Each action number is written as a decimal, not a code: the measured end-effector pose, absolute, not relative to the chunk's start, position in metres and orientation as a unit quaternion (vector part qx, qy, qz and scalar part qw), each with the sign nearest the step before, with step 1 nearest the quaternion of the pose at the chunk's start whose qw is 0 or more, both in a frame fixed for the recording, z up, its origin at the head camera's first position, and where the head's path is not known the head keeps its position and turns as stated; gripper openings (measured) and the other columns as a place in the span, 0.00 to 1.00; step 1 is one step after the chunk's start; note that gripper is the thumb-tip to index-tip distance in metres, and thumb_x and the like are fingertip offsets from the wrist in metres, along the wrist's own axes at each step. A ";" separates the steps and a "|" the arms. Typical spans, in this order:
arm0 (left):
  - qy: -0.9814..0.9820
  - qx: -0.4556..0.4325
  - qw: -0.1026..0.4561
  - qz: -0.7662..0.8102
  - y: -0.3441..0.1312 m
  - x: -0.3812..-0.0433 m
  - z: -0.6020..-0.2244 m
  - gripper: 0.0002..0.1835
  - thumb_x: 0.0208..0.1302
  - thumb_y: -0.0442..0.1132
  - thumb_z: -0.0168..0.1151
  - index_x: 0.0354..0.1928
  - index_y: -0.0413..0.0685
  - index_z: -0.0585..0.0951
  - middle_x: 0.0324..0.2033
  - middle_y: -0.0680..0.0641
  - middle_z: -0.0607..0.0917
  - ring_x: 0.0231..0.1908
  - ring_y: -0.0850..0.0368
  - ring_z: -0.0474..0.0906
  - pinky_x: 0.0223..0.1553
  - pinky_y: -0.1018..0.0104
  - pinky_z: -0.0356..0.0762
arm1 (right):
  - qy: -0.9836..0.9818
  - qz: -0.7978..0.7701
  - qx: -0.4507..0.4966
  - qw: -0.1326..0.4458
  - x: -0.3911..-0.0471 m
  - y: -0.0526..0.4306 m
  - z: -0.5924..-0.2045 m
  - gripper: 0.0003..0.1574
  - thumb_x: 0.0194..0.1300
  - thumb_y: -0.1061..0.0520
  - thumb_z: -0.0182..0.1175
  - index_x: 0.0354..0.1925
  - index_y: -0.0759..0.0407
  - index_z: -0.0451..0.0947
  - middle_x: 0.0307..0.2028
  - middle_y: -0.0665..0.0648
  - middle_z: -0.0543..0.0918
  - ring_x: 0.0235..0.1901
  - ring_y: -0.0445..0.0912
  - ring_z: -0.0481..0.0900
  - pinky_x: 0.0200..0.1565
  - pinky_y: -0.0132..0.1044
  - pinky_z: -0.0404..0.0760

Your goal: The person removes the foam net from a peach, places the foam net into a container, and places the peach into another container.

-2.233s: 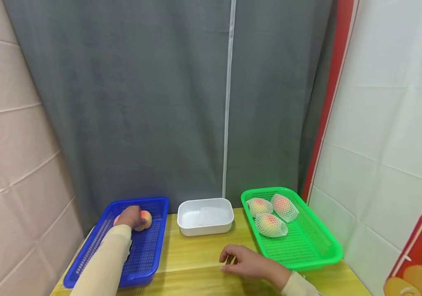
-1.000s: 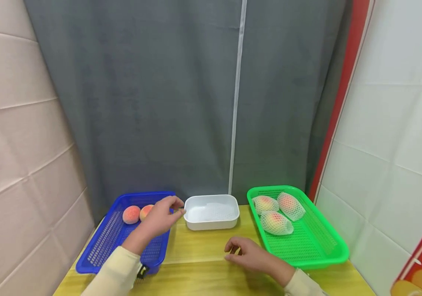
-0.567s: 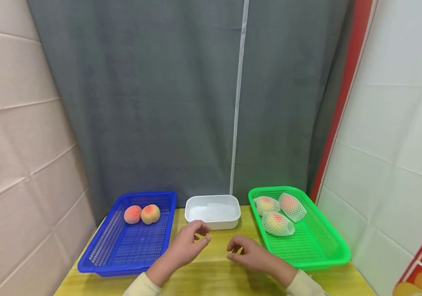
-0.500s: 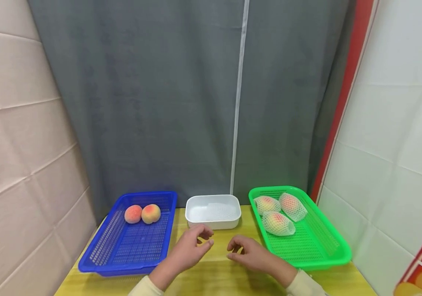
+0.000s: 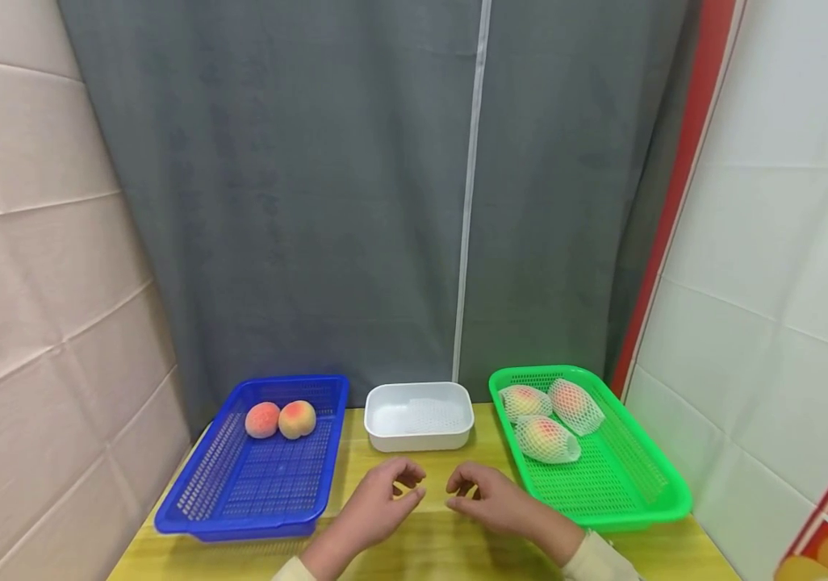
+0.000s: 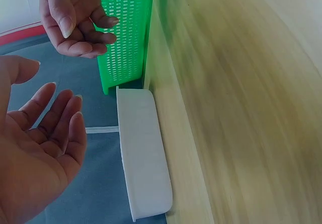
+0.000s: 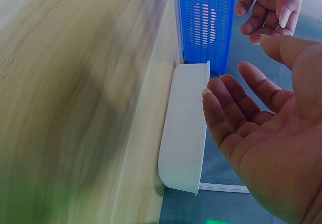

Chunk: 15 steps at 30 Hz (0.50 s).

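Note:
My left hand [image 5: 378, 504] hangs above the table in front of the white tray, its fingers loosely curled around nothing. Facing it a short gap to the right is my right hand [image 5: 490, 502], also loosely curled and holding nothing. The left wrist view shows the left palm [image 6: 35, 158] bare, and the right palm [image 7: 282, 138] is bare in the right wrist view. Two peaches, one redder [image 5: 262, 420] and one yellower [image 5: 297, 420], lie side by side in the blue basket [image 5: 240, 520]. Behind the hands stands the white tray [image 5: 414, 443] with white mesh-like material inside.
On the right stands a green basket [image 5: 646, 492] holding three peaches in white foam nets, one of them the nearest net-wrapped peach [image 5: 546, 440]. A grey curtain [image 5: 312, 202] closes off the back of the wooden table [image 5: 414, 557]. White walls flank both sides.
My left hand has left the peaches in the blue basket and moved right and nearer, ending beside the right hand. The right hand has hardly moved. The head view has shifted slightly.

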<state>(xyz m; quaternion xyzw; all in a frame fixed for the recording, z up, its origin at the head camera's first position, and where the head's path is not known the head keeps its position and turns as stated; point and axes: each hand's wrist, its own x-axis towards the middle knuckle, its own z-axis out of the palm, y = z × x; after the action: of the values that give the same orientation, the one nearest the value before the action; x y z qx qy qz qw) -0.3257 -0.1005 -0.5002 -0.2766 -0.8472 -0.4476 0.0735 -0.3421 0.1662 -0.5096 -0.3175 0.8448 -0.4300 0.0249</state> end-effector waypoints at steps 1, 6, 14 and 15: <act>-0.846 -0.278 0.073 -0.448 -0.100 -0.326 -0.500 0.06 0.76 0.43 0.71 0.50 0.55 0.86 0.45 0.58 0.88 0.49 0.51 0.87 0.47 0.55 0.86 | 0.845 -0.430 -0.318 0.024 -0.342 0.166 -0.509 0.07 0.79 0.53 0.69 0.47 0.55 0.83 0.44 0.45 0.85 0.45 0.37 0.82 0.44 0.35 0.82; -0.841 -0.290 0.065 -0.452 -0.098 -0.327 -0.500 0.06 0.77 0.43 0.70 0.51 0.55 0.86 0.46 0.57 0.88 0.48 0.54 0.87 0.47 0.58 0.86 | 0.847 -0.424 -0.321 0.017 -0.341 0.167 -0.507 0.06 0.79 0.54 0.69 0.47 0.55 0.84 0.43 0.45 0.85 0.45 0.37 0.82 0.45 0.35 0.82; -0.837 -0.315 0.079 -0.440 -0.085 -0.335 -0.498 0.07 0.77 0.43 0.70 0.51 0.54 0.86 0.48 0.53 0.89 0.49 0.55 0.86 0.48 0.54 0.87 | 0.852 -0.413 -0.321 -0.015 -0.338 0.182 -0.489 0.10 0.80 0.51 0.69 0.50 0.56 0.83 0.47 0.56 0.87 0.46 0.40 0.84 0.45 0.36 0.83; -0.838 -0.318 0.080 -0.436 -0.082 -0.336 -0.498 0.07 0.77 0.43 0.70 0.52 0.53 0.86 0.49 0.53 0.89 0.49 0.55 0.86 0.48 0.54 0.87 | 0.854 -0.411 -0.318 -0.019 -0.338 0.185 -0.486 0.10 0.80 0.50 0.68 0.50 0.55 0.83 0.47 0.56 0.87 0.46 0.40 0.84 0.45 0.36 0.83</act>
<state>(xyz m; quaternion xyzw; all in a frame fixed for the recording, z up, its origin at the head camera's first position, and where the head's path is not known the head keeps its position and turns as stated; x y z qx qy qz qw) -0.3359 -0.0817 -0.4978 -0.3178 -0.8380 -0.4363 0.0799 -0.3378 0.1853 -0.4863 -0.3182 0.8543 -0.4105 -0.0189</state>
